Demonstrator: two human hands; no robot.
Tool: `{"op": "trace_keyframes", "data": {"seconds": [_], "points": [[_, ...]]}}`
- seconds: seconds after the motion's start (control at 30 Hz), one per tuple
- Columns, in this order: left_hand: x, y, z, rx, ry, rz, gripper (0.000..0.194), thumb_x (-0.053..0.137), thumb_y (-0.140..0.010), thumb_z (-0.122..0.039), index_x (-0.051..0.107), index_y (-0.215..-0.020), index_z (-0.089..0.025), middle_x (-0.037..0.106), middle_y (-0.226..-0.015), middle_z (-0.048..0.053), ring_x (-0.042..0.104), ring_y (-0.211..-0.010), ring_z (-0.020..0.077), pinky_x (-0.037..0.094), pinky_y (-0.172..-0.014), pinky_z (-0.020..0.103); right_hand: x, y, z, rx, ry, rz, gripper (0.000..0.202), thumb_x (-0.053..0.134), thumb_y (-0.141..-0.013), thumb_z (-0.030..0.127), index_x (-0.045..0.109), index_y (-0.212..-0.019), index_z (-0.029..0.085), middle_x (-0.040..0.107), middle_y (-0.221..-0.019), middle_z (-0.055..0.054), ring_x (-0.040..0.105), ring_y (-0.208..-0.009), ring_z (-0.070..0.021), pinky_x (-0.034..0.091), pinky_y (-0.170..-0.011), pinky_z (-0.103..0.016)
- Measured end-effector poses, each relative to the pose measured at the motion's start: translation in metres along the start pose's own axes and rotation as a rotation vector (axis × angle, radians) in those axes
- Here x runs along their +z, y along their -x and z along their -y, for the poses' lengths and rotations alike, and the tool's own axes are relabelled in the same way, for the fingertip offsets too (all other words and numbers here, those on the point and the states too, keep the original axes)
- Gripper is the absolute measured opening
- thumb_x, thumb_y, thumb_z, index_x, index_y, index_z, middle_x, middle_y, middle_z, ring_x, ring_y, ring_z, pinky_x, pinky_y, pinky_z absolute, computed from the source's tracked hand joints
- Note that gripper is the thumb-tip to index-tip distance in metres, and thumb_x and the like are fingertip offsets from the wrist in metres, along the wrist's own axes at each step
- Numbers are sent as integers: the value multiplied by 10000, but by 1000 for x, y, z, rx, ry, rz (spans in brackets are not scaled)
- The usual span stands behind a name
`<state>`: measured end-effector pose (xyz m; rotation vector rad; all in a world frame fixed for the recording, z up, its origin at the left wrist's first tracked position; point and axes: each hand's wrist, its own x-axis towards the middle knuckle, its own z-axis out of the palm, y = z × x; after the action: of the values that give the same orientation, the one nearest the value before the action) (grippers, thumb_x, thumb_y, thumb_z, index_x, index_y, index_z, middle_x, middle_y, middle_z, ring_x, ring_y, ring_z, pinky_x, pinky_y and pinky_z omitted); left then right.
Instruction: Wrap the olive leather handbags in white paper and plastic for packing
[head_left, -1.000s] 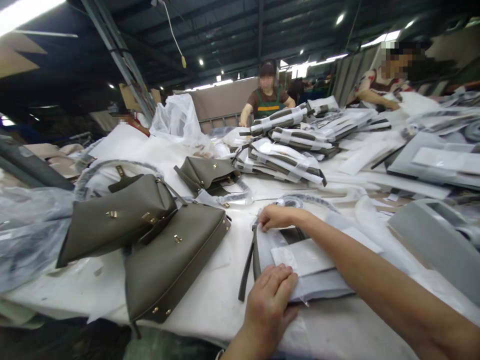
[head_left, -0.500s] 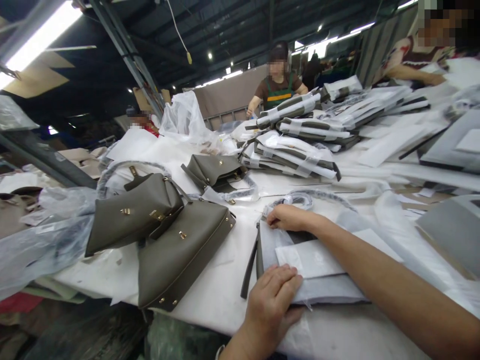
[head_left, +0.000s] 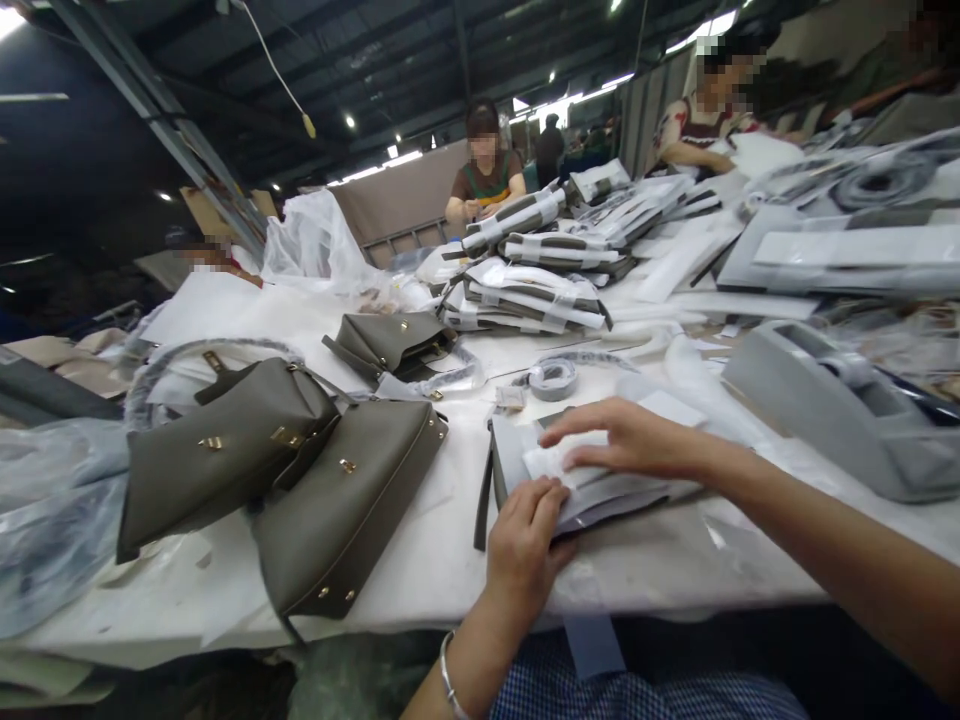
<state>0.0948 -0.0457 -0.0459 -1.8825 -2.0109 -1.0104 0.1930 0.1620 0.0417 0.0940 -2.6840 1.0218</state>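
Two hands at one packet (head_left: 596, 505), lying near the table's (head_left: 431, 590) front edge. Film strip (head_left: 595, 645) hangs over that edge — could snag on clothing and, if attached (can't tell), drag the packet. Left hand (head_left: 527, 530): bent fingers on the packet's near side; can't tell if it pinches. Right hand (head_left: 622, 435): fingers spread, grasping nothing, over the white sheet (head_left: 544, 466); contact unclear. Sheet could shift if brushed. Strap (head_left: 484, 500) sticks out at the packet's left end — might get trapped underneath. Near bag (head_left: 352, 500) sits close to the front edge, so an elbow bump could tip it off. Coil (head_left: 553, 378), beyond the packet, could unwind if knocked. Stack (head_left: 532, 295) toward the far edge is uneven; could slide.
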Motion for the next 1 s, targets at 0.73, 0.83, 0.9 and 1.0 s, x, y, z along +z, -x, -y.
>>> {"op": "trace_keyframes", "data": {"seconds": [0.73,0.83,0.9,1.0], "points": [[-1,3,1,-52,23,31,922,821,-743,-181,295,-1499,-236,609,-1305,105,601,-1153,281,542,-982,450,51,44,42,149,253,-111,278,524,-953,204,724,-1144,233,736,-1125,-60,663,-1046,-223,501,-941,-371],[-3,3,1,-58,55,31,950,810,-742,-150,274,-1517,-276,585,-1347,93,587,-1188,288,532,-1000,468,34,42,38,69,208,45,319,567,-911,174,717,-1183,243,730,-1150,-60,663,-1062,-215,499,-946,-335],[-3,3,1,-52,77,23,967,813,-734,-133,272,-1520,-287,578,-1359,89,580,-1205,293,530,-1006,473,26,38,38,50,196,85,328,623,-882,203,719,-1192,246,737,-1128,-62,672,-1040,-220,504,-924,-328],[-2,3,2,-35,92,8,1008,832,-705,-113,267,-1523,-283,567,-1368,100,571,-1225,302,530,-1014,479,20,30,41,62,180,96,351,703,-845,305,727,-1190,246,751,-1085,-62,683,-991,-229,509,-886,-320]]}}
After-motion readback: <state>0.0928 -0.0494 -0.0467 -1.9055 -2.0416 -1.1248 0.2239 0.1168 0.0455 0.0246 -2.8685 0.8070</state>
